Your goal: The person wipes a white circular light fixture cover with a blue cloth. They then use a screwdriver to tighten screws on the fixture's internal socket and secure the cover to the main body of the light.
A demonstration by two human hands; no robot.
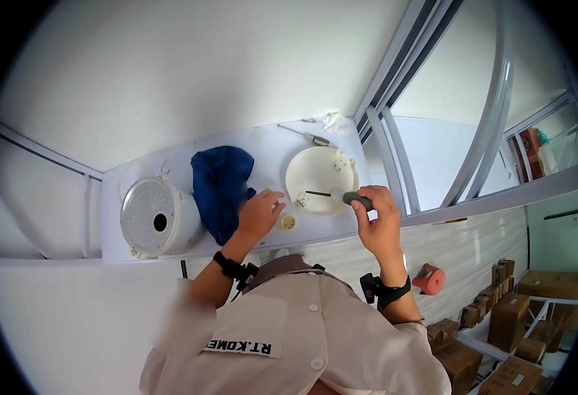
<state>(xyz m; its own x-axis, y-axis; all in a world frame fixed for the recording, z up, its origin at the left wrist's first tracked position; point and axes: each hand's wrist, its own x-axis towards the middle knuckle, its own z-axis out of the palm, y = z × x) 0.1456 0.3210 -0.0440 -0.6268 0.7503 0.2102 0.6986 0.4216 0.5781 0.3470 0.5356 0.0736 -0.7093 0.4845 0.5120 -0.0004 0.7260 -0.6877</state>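
Note:
My right hand [379,217] is closed around the grey handle of a screwdriver [359,200]. Its dark shaft points left, over the near part of a round white shallow cover [315,172] with small white fittings at its rim. Between that cover and a blue cloth [218,181] is my left hand [261,214], fingers apart and holding nothing. A small round yellowish dish [288,222] lies just right of it; its contents are too small to make out. On the left, a white cylindrical appliance body [190,220] lies with its metal end, which has a dark round hole, showing.
A second screwdriver [318,139] lies behind the cover, near a crumpled white cloth [332,120]. Metal-framed panels [394,155] rise at the table's right end. Beyond are a red roll [432,280] on the floor and several cardboard boxes [509,319].

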